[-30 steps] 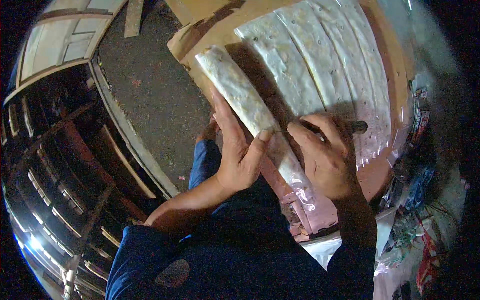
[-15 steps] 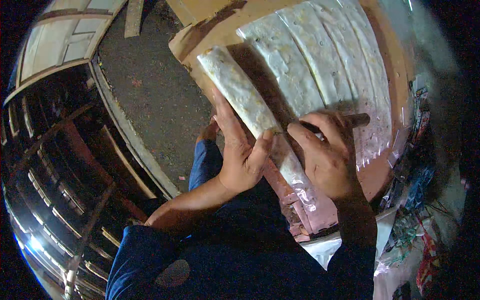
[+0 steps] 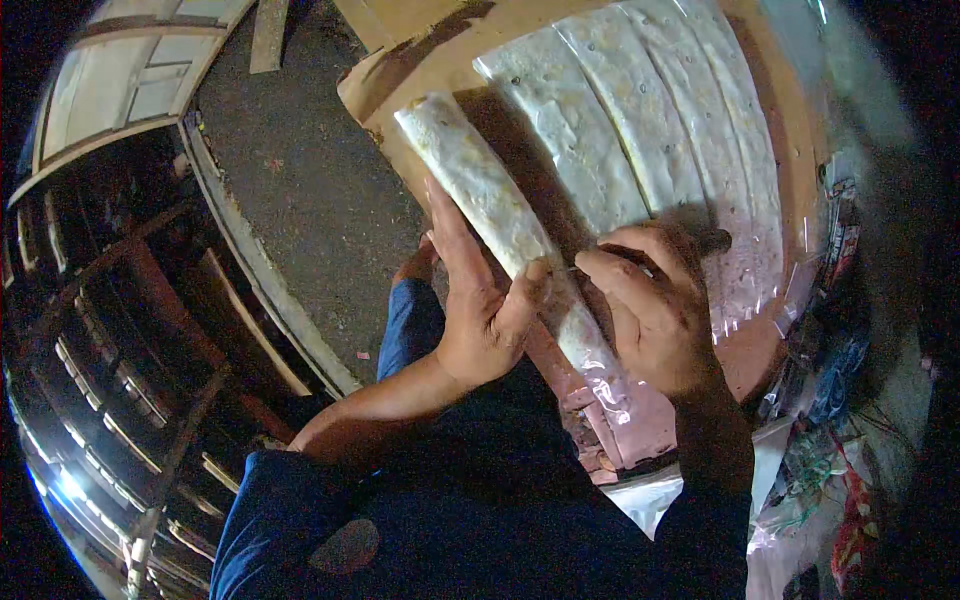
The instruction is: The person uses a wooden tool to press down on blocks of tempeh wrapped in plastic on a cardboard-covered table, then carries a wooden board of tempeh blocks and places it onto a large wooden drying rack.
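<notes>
A long clear plastic packet [image 3: 470, 170] of whitish, lumpy filling lies slantwise in front of me. Along its near left side rests my left hand [image 3: 475, 300], fingers stretched out beneath the edge and thumb pressed on top of the plastic. My right hand [image 3: 655, 310] is closed around a thin pointed tool, like an awl, whose dark handle [image 3: 716, 242] sticks out past the knuckles. The tool's fine tip is beside the packet's right edge, close to my left thumb; whether it touches the plastic I cannot tell.
Several similar flat packets [image 3: 590, 130] lie side by side on a brown cardboard sheet [image 3: 385, 95]. Plastic scraps and tangled cords [image 3: 835, 400] are heaped at the right. Dark ground [image 3: 310, 190] shows at the left, beside slatted wooden racks [image 3: 110, 400].
My right hand has moved very slightly, and the tool's handle shows less and has turned a little. My left hand and the packet have stayed in place.
</notes>
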The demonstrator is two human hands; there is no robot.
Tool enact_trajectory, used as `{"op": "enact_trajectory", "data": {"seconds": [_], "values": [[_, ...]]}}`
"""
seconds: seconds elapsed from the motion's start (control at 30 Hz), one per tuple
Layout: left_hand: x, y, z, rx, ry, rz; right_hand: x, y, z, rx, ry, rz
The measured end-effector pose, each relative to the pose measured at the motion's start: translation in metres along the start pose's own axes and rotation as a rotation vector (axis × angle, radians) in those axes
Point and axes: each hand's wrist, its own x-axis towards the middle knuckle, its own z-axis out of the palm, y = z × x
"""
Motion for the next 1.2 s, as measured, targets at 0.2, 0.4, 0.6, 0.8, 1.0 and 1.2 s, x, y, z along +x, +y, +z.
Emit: {"op": "enact_trajectory", "data": {"seconds": [0.2,0.4,0.6,0.8,1.0,1.2], "values": [[-0.001,-0.001,0.0,0.011,-0.012,-0.022,-0.001,0.003,-0.001,0.027,-0.015,-0.006],[0.0,-0.002,0.0,0.003,-0.011,0.002,-0.004,0.004,0.001,0.06,0.015,0.012],[0.0,-0.003,-0.001,0.037,-0.011,0.019,-0.004,0.0,-0.006,0.095,0.003,0.053],[0.002,-0.002,-0.001,0.002,-0.028,0.019,0.002,-0.008,-0.016,-0.066,-0.044,0.062],[-0.002,-0.003,-0.001,-0.026,-0.015,-0.023,-0.003,-0.005,-0.001,-0.091,-0.002,0.045],[-0.001,-0.002,-0.001,-0.017,-0.023,-0.027,0.002,-0.005,-0.005,-0.096,-0.046,0.009]]}}
